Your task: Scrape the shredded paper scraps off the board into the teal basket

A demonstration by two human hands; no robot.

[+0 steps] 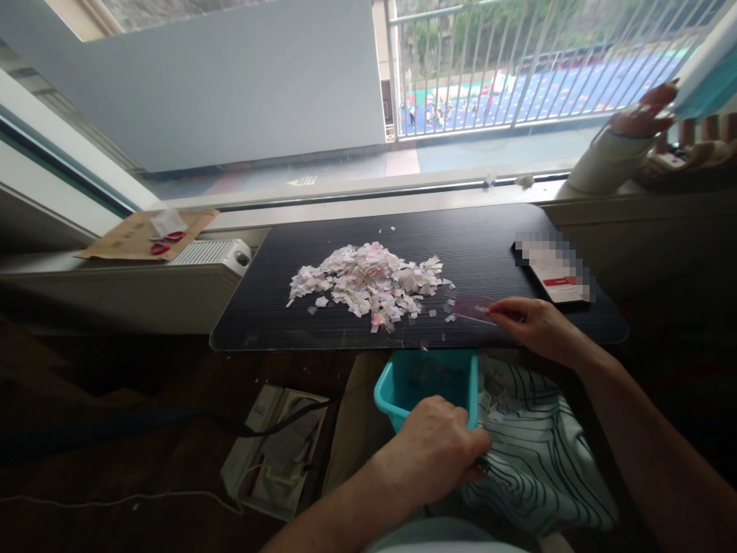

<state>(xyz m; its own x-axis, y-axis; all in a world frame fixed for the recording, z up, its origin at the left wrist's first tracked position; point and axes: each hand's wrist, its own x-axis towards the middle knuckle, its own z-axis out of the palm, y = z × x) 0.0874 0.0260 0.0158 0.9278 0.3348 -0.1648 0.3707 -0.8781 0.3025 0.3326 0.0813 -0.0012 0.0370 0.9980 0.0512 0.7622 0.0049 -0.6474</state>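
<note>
Apparently a scraping step: right hand [533, 326], fingers pinched on a pink card [470, 308] beside paper scraps [374, 280] heaped on the black table [477, 238]; left hand [434, 438], fingers curled closed on the teal bin [385, 392]; next sweep likely needs the bin held below the edge.

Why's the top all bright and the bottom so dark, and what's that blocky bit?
Head view: daylight outside brightens the pale grey wall, while the dark brown floor sinks into shadow; head view: square blocks hide part of the black rectangular phone; head view: the heap of small white-and-pink paper scraps stands out, pale against the black rectangular tabletop.
</note>
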